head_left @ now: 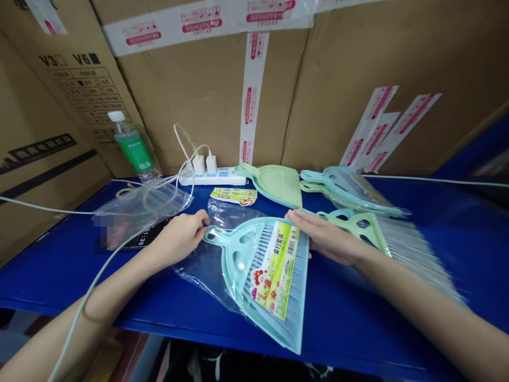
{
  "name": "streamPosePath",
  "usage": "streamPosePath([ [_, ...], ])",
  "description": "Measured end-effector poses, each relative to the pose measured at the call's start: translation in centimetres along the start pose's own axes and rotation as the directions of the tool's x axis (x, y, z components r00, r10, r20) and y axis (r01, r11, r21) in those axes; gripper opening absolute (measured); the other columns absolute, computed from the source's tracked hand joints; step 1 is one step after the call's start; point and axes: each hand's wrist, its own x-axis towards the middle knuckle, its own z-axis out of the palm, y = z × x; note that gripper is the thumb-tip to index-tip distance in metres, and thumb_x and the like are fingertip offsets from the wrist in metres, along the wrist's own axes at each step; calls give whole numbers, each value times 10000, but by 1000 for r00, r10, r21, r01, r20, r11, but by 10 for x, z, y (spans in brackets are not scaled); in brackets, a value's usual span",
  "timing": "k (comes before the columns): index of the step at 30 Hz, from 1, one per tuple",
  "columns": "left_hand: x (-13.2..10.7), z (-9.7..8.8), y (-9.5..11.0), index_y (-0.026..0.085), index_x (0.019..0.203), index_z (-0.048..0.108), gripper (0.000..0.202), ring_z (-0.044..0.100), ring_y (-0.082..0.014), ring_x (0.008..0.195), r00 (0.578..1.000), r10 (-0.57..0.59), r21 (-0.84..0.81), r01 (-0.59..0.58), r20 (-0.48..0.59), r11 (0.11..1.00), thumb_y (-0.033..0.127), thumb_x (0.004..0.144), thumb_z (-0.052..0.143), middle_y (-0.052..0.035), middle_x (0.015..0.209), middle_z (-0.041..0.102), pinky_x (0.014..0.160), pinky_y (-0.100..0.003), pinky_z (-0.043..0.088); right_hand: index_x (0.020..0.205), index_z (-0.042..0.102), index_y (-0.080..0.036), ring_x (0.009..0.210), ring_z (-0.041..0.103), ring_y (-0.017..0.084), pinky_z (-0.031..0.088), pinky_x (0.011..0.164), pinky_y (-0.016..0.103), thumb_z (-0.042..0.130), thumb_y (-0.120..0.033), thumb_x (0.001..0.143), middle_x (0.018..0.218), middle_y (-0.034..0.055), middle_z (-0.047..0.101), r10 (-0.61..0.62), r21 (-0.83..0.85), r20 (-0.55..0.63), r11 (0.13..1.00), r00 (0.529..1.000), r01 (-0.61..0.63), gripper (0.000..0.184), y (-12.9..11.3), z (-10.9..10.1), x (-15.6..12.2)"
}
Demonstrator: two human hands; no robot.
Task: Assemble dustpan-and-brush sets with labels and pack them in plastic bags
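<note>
A turquoise dustpan and brush set lies tilted before me, the brush nested in the pan. A printed label card covers part of its bristles. My left hand is closed at the end of the handle, fingertips pinched by the hanging hole. The pan's upper right edge is held in my right hand, thumb hidden from view. A clear plastic bag spreads under and beside the set; I cannot tell whether it still covers part of the handle.
Behind are a green dustpan, a bagged blue set, and a green-handled brush. A label card, power strip, bottle, loose bag and phone share the blue table. Cardboard boxes wall the back.
</note>
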Motion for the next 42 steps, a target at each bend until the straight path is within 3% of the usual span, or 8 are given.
streamPosePath([
  [8, 0, 2, -3, 170, 1006, 426, 174, 560, -176, 491, 995, -67, -20, 68, 69, 997, 137, 860, 338, 64, 515, 517, 540, -264, 385, 884, 572, -224, 578, 496, 97, 344, 419, 214, 762, -485, 661, 728, -26, 581, 33, 160, 40, 986, 999, -39, 392, 0, -7, 2],
  [12, 1, 1, -2, 167, 1006, 428, 173, 588, -201, 540, 992, -88, 53, 83, 90, 995, 137, 865, 334, 46, 536, 535, 571, -283, 387, 1065, 574, -230, 809, 620, 147, 513, 671, 265, 727, -378, 726, 950, 26, 660, -4, 224, 88, 975, 996, -16, 400, -1, -9, 1],
  [15, 2, 1, -2, 163, 999, 432, 168, 607, -211, 574, 992, -84, 97, 75, 92, 992, 130, 865, 338, 28, 564, 562, 581, -288, 386, 1172, 530, -231, 936, 644, 177, 520, 836, 325, 733, -356, 724, 1092, 58, 661, -22, 268, 152, 963, 988, -19, 507, 1, -10, 1],
  [19, 2, 0, -2, 172, 995, 434, 159, 621, -214, 605, 990, -97, 125, 84, 102, 989, 128, 870, 347, 22, 586, 582, 596, -292, 395, 1264, 445, -245, 965, 659, 189, 522, 889, 354, 737, -305, 732, 1115, 60, 668, -21, 299, 142, 954, 990, -23, 610, 4, -9, 3],
  [24, 3, -6, 1, 186, 1000, 443, 148, 625, -221, 636, 979, -164, 142, 147, 121, 979, 148, 885, 358, 17, 617, 593, 613, -296, 397, 1355, 308, -196, 920, 678, 191, 558, 842, 346, 711, -208, 759, 1038, 72, 693, 15, 270, 30, 963, 999, -22, 719, 4, -6, 5],
  [29, 3, -12, 7, 187, 1006, 457, 157, 617, -218, 635, 966, -210, 136, 190, 150, 972, 147, 899, 350, 18, 611, 587, 611, -289, 387, 1363, 303, -165, 839, 691, 192, 575, 754, 324, 695, -156, 771, 947, 63, 710, -12, 199, -54, 980, 998, 22, 710, 4, -4, 5],
  [37, 4, -8, 4, 183, 997, 502, 158, 661, -243, 763, 960, -236, 242, 196, 150, 950, 163, 906, 374, -36, 754, 662, 669, -309, 415, 1257, 419, -185, 817, 684, 153, 565, 738, 295, 494, -180, 922, 969, 57, 700, 7, 259, -55, 966, 998, 7, 343, 2, -5, 5],
  [42, 5, -11, 7, 183, 1016, 507, 185, 669, -238, 748, 946, -279, 306, 220, 163, 926, 164, 912, 355, -32, 728, 664, 664, -305, 430, 1213, 440, -186, 704, 651, 113, 556, 681, 253, 522, -86, 871, 782, -20, 655, 19, 282, -72, 960, 997, 2, 365, -2, -6, 4],
])
